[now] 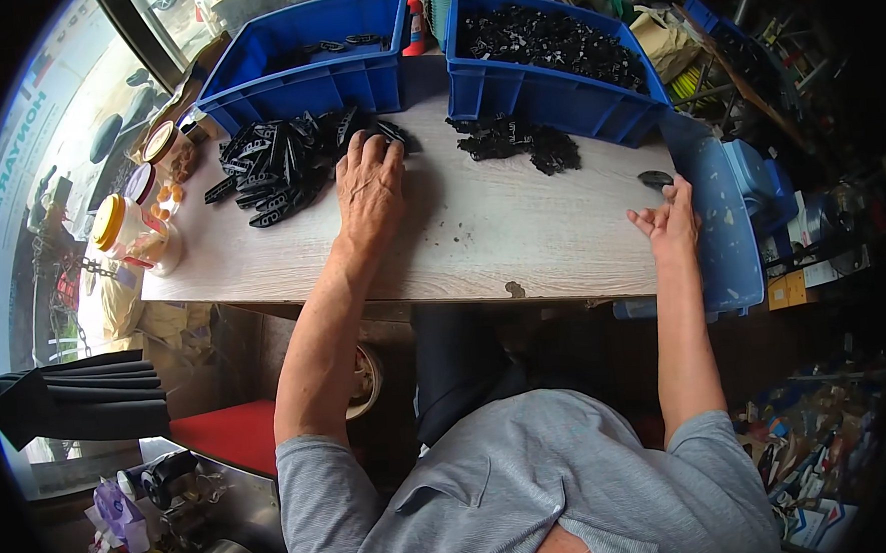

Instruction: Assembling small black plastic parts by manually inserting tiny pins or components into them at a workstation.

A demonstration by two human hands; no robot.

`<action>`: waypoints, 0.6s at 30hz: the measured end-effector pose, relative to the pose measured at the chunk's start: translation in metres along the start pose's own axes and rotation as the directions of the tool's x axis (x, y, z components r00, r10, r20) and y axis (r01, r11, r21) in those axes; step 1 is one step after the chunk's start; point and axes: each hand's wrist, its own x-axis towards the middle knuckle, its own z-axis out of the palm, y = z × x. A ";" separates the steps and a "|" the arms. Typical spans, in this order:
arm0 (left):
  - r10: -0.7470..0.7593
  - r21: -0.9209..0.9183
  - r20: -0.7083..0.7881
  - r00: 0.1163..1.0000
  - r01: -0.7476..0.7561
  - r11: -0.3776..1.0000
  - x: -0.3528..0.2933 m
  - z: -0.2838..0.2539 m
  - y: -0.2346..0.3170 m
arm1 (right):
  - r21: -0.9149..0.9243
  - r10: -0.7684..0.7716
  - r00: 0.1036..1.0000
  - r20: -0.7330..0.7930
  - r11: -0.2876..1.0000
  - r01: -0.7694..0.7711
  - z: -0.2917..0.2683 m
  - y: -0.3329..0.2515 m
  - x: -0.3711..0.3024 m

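Note:
My left hand [370, 180] reaches onto the table at the right side of a pile of long black plastic parts [279, 165] with pale markings. Its fingers bend down over a black part [396, 135], and the fingertips are partly hidden. Near the table's right edge, my right hand [672, 219] is turned partly palm up. A small curved black plastic part [655, 179] sits at its fingertips, while the thumb stands apart. Between the hands, farther back, lies a heap of small black clip-like pieces [518, 144].
Two blue bins stand at the back: the left bin [298, 92] holds some black parts, the right bin [565, 110] many small black pieces. Lidded jars [132, 233] line the left edge. A translucent blue container [729, 231] adjoins the table's right edge.

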 end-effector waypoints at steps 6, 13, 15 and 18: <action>-0.019 -0.065 0.166 0.986 0.030 0.997 0.007 0.007 0.005 | -0.243 -0.008 0.982 0.188 0.969 0.054 0.020 0.015 -0.006; -0.008 -0.176 0.212 0.977 0.047 0.983 -0.002 -0.017 0.050 | -0.556 0.119 0.924 0.363 0.824 0.112 0.071 0.030 -0.017; 0.002 -0.169 0.217 0.976 0.035 0.985 -0.006 -0.018 0.052 | -0.630 0.109 0.904 0.414 0.751 0.198 0.081 0.031 -0.018; -0.022 -0.233 0.131 0.991 0.052 0.971 -0.010 -0.027 0.060 | -0.692 0.049 0.908 0.417 0.664 0.282 0.093 0.039 -0.020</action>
